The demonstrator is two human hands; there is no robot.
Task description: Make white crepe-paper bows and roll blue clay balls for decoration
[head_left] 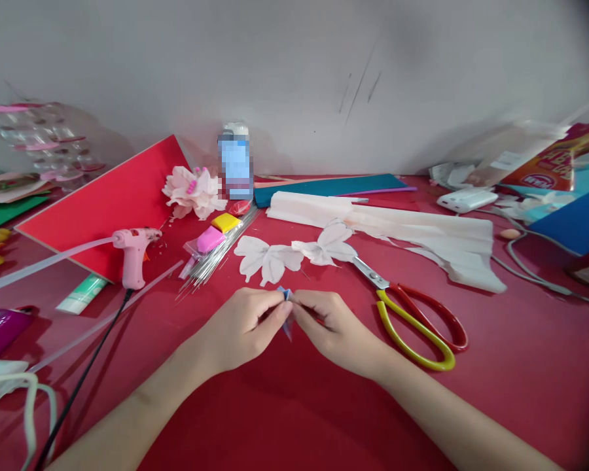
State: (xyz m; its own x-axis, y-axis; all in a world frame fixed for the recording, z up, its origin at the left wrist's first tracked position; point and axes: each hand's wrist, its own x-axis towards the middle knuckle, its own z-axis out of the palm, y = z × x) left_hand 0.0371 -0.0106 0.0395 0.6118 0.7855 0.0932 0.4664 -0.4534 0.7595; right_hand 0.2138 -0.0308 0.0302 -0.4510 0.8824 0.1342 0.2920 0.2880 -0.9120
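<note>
My left hand [238, 325] and my right hand [331, 329] meet at the middle of the red table top, their fingertips pinching a small folded piece of blue paper [286, 313] from both sides. Most of that piece is hidden by my fingers. Just beyond my hands lie cut pale pink crepe-paper petals [269, 260] and a second petal shape [330, 243]. To the right of my right hand rest scissors with red and yellow handles [415, 324]. Their steel blades point up and to the left, towards the petals.
A pink glue gun [135, 252] stands at the left, with glue sticks and a black cord nearby. A bundle of thin wires [216, 254] lies near a pale crepe-paper strip [397, 235]. A paper flower [194, 193] and red card [101, 209] lie beyond.
</note>
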